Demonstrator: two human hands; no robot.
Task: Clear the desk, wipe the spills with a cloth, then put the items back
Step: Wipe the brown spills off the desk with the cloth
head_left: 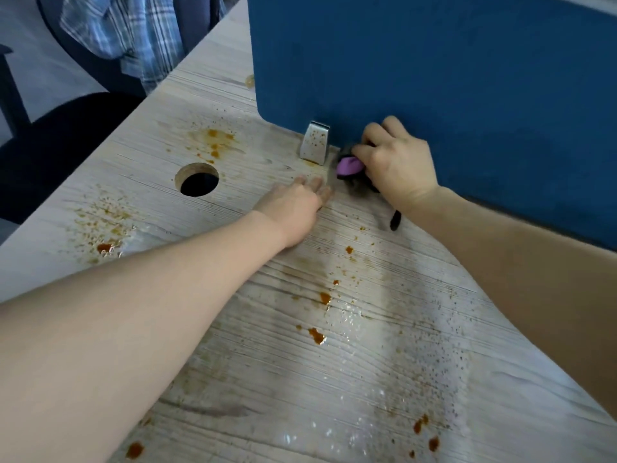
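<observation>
Wiping at back edge of desk (pixel 233 329), by the bracket (pixel 314 142).
Right hand (pixel 397 162) grips cloth (pixel 350 168) against blue divider (pixel 434 78); left hand (pixel 297 202) flat, fingers together, just beside it. Orange spills (pixel 317 335) across desk.

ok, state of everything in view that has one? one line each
left hand: open, flat on the desk
right hand: grips the cloth, at the divider's base
cloth: bunched, pressed on the desk beside the bracket
desk: wet streaks, orange-brown spills not yet wiped
bracket: upright, speckled with spill
cable hole: open, no cover
divider: upright
shirt: draped over a chair
</observation>
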